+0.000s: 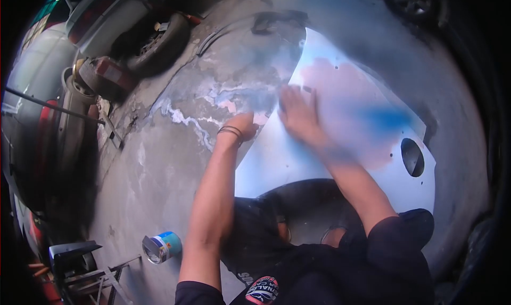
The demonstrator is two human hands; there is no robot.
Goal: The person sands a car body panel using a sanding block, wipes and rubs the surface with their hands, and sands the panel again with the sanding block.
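Car fender [348, 100]: right hand [299, 112] spread on it, light, even pressure best; left hand [242, 126] near edge, grip unclear.

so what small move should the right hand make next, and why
I'd probably slide the right hand inward over the pink patch: it is spread at the patch's border on the white panel, most of the pink lies beyond it, and the left hand, by the panel's edge, might steady it.

Both hands [299, 113] are at the painted panel [346, 97]
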